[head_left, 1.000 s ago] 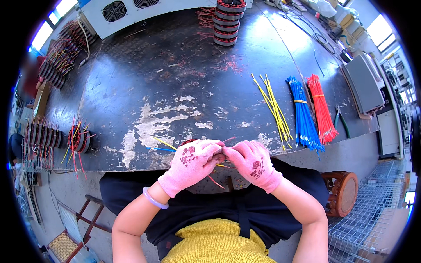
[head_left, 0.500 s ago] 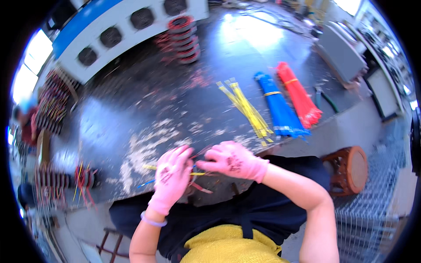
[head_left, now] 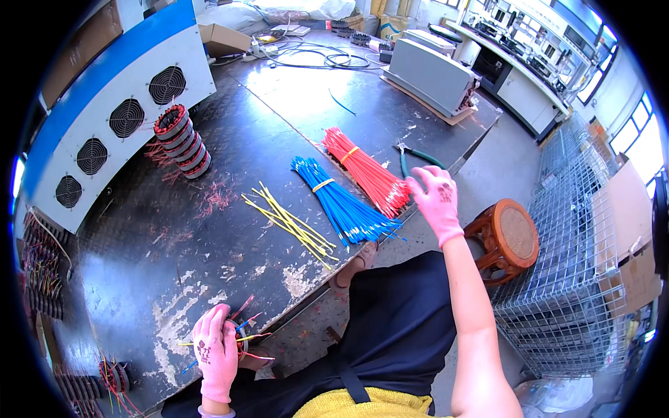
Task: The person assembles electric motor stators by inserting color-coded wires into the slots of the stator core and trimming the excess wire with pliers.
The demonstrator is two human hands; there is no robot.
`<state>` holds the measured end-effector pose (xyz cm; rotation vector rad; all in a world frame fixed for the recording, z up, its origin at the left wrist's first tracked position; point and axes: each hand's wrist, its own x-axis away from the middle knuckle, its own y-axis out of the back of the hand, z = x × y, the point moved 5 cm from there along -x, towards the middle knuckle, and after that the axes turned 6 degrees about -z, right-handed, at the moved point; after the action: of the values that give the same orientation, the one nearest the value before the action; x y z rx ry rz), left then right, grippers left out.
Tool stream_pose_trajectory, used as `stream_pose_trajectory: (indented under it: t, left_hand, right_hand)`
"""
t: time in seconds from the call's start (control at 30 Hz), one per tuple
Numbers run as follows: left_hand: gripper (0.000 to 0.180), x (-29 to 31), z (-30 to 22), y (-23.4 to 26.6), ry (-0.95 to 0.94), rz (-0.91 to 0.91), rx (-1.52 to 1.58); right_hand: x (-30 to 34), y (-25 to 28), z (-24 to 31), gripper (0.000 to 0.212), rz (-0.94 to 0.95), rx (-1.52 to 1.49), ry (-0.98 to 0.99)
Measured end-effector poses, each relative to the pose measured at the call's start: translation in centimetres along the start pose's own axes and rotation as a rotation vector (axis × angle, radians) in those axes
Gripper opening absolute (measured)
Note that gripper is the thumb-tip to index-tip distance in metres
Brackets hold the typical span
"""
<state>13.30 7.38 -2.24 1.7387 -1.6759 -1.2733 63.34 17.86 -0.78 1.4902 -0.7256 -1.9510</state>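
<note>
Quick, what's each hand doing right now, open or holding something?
Left hand: closed on a ring-shaped part with coloured wires.
Right hand: open, close to the green-handled pliers; whether it touches them can't be told.

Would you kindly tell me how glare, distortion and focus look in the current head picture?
Head view: bright glare washes over the far tabletop, with softer sheen at its left; the fisheye lens bows the fan-vented cabinet into a curve; black corners surround the round image; the red wire bundle and right hand look fairly crisp.
</note>
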Motion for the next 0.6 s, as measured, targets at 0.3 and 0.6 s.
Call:
stream_pose_trajectory:
  t: [0.3, 0.6]
  left_hand:
    - [0.027, -0.2, -0.5, 0.5, -0.068, -0.044, -0.042]
    - [0.029, 0.0, -0.2, 0.3, -0.057, -0.047, 0.017]
  right_hand:
    - [-2.2, -4.0, 1.8, 0.021, 0.33, 0.336, 0.088]
    - [-2.4, -1.9, 2.0, 0.016, 0.239, 0.305, 0.144]
